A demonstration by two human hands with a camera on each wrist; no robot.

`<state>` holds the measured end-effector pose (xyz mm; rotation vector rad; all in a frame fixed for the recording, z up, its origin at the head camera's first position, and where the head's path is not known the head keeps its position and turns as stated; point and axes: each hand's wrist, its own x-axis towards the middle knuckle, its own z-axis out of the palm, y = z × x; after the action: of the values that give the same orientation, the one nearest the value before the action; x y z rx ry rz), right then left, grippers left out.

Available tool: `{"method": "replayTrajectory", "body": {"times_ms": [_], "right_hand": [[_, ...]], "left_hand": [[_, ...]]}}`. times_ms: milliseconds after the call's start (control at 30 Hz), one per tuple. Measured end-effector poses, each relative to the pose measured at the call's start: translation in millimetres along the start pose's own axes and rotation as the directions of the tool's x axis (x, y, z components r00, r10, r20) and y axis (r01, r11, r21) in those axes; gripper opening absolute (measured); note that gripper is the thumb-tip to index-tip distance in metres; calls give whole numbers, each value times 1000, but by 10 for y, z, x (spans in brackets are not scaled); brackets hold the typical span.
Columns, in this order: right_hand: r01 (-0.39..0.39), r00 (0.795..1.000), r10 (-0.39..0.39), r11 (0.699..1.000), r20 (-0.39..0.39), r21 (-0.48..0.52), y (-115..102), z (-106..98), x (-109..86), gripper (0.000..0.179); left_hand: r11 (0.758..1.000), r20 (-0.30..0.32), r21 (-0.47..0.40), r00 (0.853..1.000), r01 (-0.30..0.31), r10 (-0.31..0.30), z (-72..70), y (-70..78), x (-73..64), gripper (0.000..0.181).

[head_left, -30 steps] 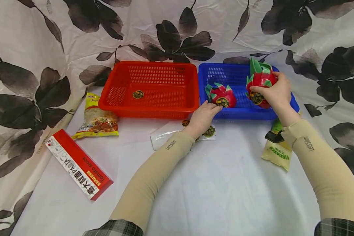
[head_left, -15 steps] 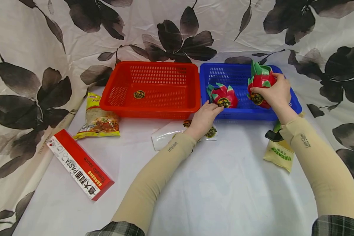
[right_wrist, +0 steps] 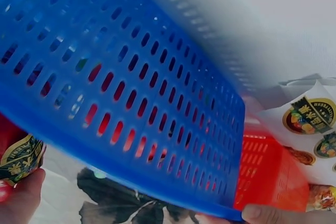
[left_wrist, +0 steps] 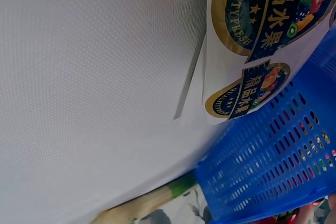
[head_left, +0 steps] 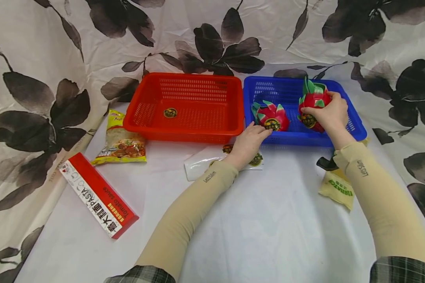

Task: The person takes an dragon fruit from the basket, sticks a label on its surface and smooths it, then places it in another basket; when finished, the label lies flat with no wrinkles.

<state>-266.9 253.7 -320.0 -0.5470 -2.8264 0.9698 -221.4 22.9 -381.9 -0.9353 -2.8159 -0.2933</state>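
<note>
In the head view my right hand grips a red dragon fruit with green leaf tips, thumb on its near side. The fruit is inside the right part of the blue basket. A second dragon fruit lies in the basket's left part, a black-and-gold sticker on it. My left hand rests over the basket's front left rim beside this fruit, fingers fairly straight. Under that hand lies a white sheet with round fruit stickers. The right wrist view shows the basket's slotted wall up close.
A red basket stands against the blue one on the left. Further left lie a yellow food bag and a red-and-white pasta box. A pale yellow packet is partly covered by the right forearm.
The right hand has lowered the dragon fruit a little into the blue basket and slightly left relative to it. The left hand stays at the rim. The whole view has shifted slightly.
</note>
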Motion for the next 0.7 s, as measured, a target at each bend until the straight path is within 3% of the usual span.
{"method": "replayTrajectory", "body": {"times_ms": [467, 700], "right_hand": [[-21, 1000, 21, 1000, 15, -3, 75, 160, 80, 94], [-40, 999, 40, 999, 22, 0, 159, 155, 99, 96]], "left_hand": [[997, -1, -60, 999, 40, -40, 3, 3, -9, 47], [998, -2, -57, 999, 32, -32, 17, 25, 4, 47]]}}
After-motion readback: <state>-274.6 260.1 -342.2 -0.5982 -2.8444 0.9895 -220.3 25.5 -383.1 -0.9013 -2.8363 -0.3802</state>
